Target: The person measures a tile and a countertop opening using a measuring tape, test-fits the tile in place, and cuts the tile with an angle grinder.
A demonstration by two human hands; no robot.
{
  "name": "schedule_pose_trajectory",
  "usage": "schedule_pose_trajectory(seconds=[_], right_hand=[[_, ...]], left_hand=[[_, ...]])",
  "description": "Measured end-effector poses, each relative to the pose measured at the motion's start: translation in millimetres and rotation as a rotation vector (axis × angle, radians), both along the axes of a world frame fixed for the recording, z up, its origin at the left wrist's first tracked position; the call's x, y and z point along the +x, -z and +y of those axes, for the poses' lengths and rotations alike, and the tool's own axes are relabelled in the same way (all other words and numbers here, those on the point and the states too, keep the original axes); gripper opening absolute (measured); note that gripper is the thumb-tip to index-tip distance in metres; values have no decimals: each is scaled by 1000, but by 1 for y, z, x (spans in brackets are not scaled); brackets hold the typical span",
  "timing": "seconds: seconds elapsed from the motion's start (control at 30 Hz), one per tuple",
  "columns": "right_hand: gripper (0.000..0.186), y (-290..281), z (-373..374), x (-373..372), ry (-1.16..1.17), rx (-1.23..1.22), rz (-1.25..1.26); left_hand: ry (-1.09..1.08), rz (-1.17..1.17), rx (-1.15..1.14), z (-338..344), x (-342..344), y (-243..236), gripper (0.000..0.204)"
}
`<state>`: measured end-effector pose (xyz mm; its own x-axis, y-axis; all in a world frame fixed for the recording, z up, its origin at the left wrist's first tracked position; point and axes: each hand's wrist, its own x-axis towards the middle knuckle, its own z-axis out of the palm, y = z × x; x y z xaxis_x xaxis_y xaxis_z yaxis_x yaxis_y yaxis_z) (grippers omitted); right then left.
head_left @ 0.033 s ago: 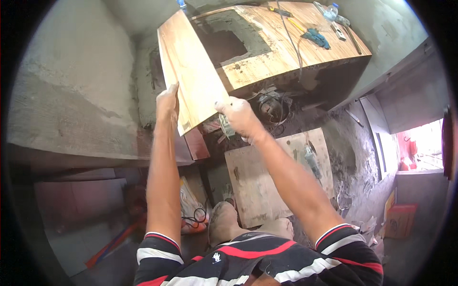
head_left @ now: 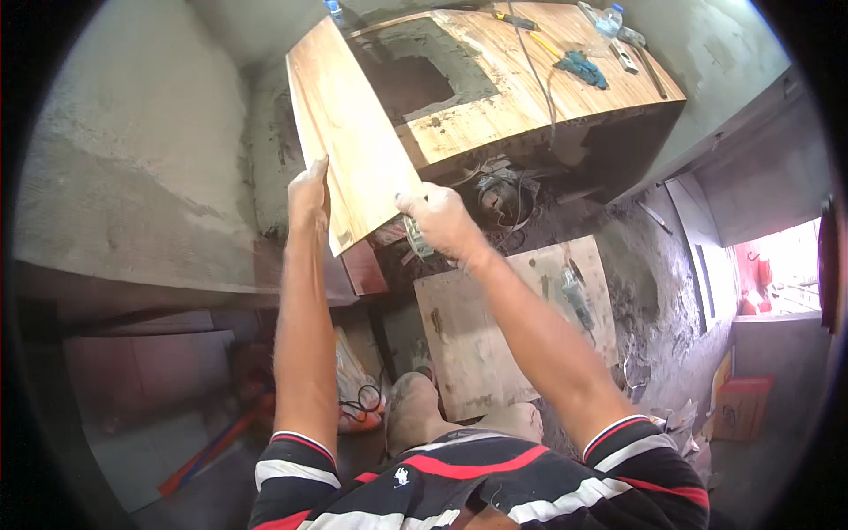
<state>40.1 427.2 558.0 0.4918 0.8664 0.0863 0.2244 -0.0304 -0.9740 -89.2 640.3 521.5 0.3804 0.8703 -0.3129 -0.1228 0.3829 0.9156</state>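
A long wood-grain tile [head_left: 353, 132] is held up tilted between my two hands, its far end over the left part of the counter. My left hand [head_left: 308, 194] grips its left edge, thumb on the side and the other fingers hidden behind it. At the near right edge, my right hand [head_left: 442, 221] is closed on the tile with its thumb on top. Beyond lies the counter [head_left: 512, 97], partly faced with similar wood-grain pieces. Grey mortar [head_left: 481, 84] surrounds a dark rectangular opening [head_left: 411, 84] in it, partly covered by the tile.
On the counter lie a blue glove [head_left: 581, 69], a plastic bottle [head_left: 609, 21], a yellow-handled tool [head_left: 545, 44] and a cable [head_left: 537, 75]. A power tool [head_left: 576, 296] rests on a stained board [head_left: 477, 340] below. A round bucket [head_left: 503, 201] stands under the counter. A plastered wall [head_left: 132, 150] rises at left.
The tile and both hands have shifted very slightly left in the picture, as has the counter. Both hands keep their grip.
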Motion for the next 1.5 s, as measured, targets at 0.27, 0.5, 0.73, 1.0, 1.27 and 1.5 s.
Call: schedule_pose_trajectory(seconds=[0.27, 0.5, 0.73, 1.0, 1.27, 1.5], right_hand=[[37, -22, -129, -26, -53, 17, -294], [37, -6, -305, -1, -188, 74, -8], [42, 52, -481, -34, -298, 56, -225], [43, 143, -616, -111, -275, -294, 94], [50, 199, -678, -181, -383, -600, 70], [52, 309, -720, -140, -692, -833, -41]], left_hand=[[-115, -67, 109, -160, -34, -17, 46], [-165, -296, 37, -340, -54, -5, 43], [-247, -266, -399, -456, -84, -16, 48], [-276, 41, -130, -581, -138, 91, 40], [-118, 381, -138, -630, -182, 158, 32], [-130, 541, -147, -635, -171, 239, 37]])
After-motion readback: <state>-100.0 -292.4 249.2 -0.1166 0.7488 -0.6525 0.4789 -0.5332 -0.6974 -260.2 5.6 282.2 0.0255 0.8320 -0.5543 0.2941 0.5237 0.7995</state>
